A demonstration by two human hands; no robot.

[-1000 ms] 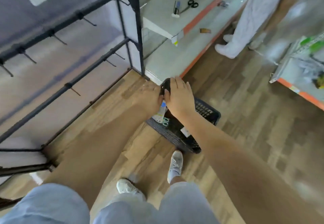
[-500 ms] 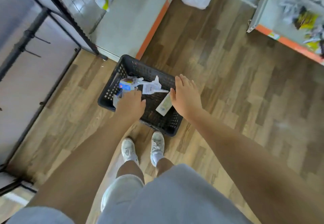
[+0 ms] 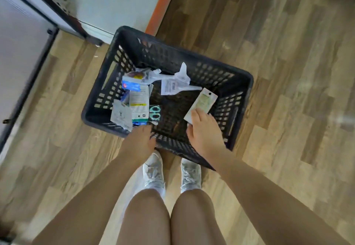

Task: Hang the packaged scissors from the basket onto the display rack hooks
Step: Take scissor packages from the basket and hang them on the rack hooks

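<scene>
A black plastic basket (image 3: pixel 242 83) stands on the wood floor in front of my feet. Inside lie several packaged scissors: a blue-and-white pack (image 3: pixel 132 86), a white-and-green card (image 3: pixel 139 102), a small teal-handled pair (image 3: pixel 154 112) and crumpled clear packs (image 3: pixel 178 83). My right hand (image 3: pixel 203 135) reaches into the basket's right side and pinches the near end of a pale card pack (image 3: pixel 203 100) that leans on the wall. At the near rim my left hand (image 3: pixel 140 141) points down toward the left pile, its fingertips hidden.
The display rack's dark lower bar (image 3: pixel 26 87) runs along the left edge; its hooks are out of view. A white shelf base with an orange edge (image 3: pixel 159 4) stands behind the basket. My white shoes (image 3: pixel 153 171) touch the basket's near side.
My view has tilted down from the rack to the basket. Both hands dropped into it, the right one coming down onto the pale pack, the left one pulling back to the near rim.
</scene>
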